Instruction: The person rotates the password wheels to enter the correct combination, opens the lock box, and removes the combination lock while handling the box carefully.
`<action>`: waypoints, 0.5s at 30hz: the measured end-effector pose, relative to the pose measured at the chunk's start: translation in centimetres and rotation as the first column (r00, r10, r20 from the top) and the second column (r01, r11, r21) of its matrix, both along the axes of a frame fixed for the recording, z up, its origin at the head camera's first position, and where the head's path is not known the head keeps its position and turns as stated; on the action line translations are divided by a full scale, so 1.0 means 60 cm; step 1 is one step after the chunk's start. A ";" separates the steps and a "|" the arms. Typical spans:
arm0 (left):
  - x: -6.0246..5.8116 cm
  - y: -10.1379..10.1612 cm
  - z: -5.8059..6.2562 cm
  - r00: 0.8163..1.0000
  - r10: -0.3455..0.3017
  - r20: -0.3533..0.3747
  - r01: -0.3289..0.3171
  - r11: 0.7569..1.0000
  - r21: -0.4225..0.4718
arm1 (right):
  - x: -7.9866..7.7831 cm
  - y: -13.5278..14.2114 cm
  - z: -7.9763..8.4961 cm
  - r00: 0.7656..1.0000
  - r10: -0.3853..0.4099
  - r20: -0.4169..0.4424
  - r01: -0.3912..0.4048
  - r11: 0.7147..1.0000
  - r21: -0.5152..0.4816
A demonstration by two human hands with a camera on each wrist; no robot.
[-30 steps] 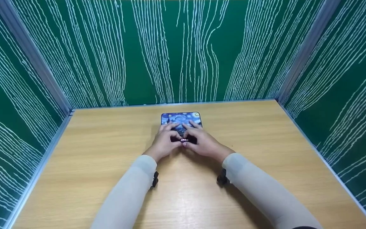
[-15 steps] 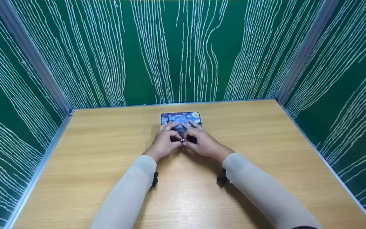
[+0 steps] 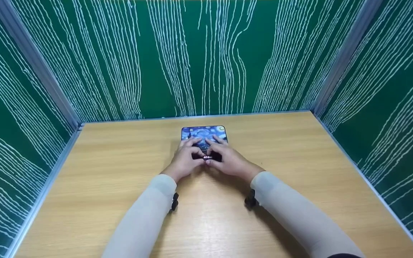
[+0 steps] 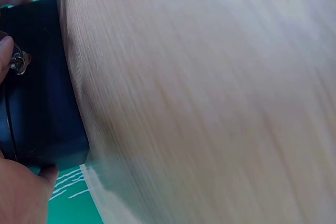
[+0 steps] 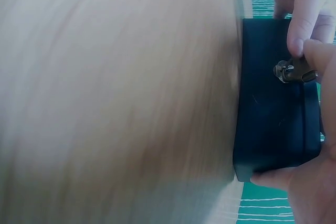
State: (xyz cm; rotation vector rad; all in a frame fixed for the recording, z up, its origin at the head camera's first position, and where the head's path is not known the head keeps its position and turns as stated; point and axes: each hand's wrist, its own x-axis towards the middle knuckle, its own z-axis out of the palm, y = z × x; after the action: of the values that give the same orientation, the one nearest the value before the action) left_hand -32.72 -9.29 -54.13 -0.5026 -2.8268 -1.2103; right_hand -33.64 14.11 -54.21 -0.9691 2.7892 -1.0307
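A dark box (image 5: 270, 124) stands on the table, and its lid (image 3: 203, 132) carries a blue and yellow swirling picture. On the front face sits a metal latch (image 5: 296, 72), also visible in the left wrist view at the edge of the dark front (image 4: 39, 98). My left hand (image 3: 184, 159) holds the box from the left, some fingers lying on the lid and the thumb at the latch. From the right, my right hand (image 3: 231, 160) holds it in a mirrored way, with thumb and forefinger meeting the left ones at the latch. The lid appears closed.
The light wooden table (image 3: 120, 172) reaches to green walls (image 3: 221, 71) with white wavy lines at the back and both sides. Grey metal posts (image 3: 45, 68) stand at the back corners. Both forearms rest in pale sleeves (image 3: 138, 222).
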 end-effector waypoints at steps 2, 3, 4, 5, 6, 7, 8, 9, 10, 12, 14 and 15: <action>-0.001 0.000 0.000 1.000 -0.003 -0.011 0.003 1.000 0.000 | -0.001 -0.001 0.000 1.000 0.010 -0.007 -0.011 1.000 -0.008; 0.000 0.000 0.000 1.000 -0.005 -0.018 0.005 1.000 0.001 | -0.001 -0.001 -0.001 1.000 0.016 -0.013 -0.016 1.000 -0.012; 0.000 0.000 0.000 1.000 -0.008 -0.026 0.008 1.000 0.001 | -0.001 -0.001 -0.001 0.999 0.025 -0.023 -0.026 0.999 -0.020; 0.000 -0.001 0.000 1.000 -0.009 -0.029 0.009 1.000 0.000 | -0.002 -0.001 -0.001 0.999 0.033 -0.033 -0.034 0.999 -0.027; 0.000 -0.001 0.000 0.999 -0.010 -0.037 0.010 1.000 -0.001 | -0.002 -0.001 -0.002 0.998 0.039 -0.040 -0.040 0.999 -0.032; 0.001 -0.001 0.001 0.999 -0.010 -0.042 0.010 1.000 -0.003 | -0.003 -0.002 -0.003 0.998 0.044 -0.047 -0.045 0.998 -0.034; 0.001 -0.001 0.001 0.999 -0.009 -0.041 0.009 1.000 -0.003 | -0.003 -0.002 -0.003 0.998 0.044 -0.051 -0.045 0.998 -0.035; 0.002 -0.001 0.002 0.999 -0.007 -0.039 0.007 1.000 -0.004 | -0.003 -0.002 -0.003 0.998 0.042 -0.053 -0.044 0.998 -0.034; 0.002 -0.001 0.002 0.999 -0.006 -0.036 0.006 1.000 -0.005 | -0.003 -0.001 -0.003 0.998 0.040 -0.052 -0.041 0.999 -0.032; 0.003 -0.001 0.004 1.000 -0.004 -0.030 0.004 1.000 -0.009 | -0.003 -0.001 -0.004 0.998 0.036 -0.048 -0.037 0.999 -0.029; 0.003 0.000 0.004 1.000 -0.004 -0.027 0.004 1.000 -0.012 | -0.003 -0.001 -0.003 0.999 0.029 -0.042 -0.030 0.999 -0.024; 0.003 0.000 0.005 1.000 -0.004 -0.026 0.004 1.000 -0.013 | -0.003 -0.001 -0.003 0.999 0.027 -0.038 -0.028 0.999 -0.026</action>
State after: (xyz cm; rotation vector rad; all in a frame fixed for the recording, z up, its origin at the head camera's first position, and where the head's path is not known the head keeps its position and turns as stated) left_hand -32.52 -9.28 -53.83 -0.5208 -2.8154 -1.1785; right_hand -33.81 14.07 -54.38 -1.0379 2.7907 -1.0590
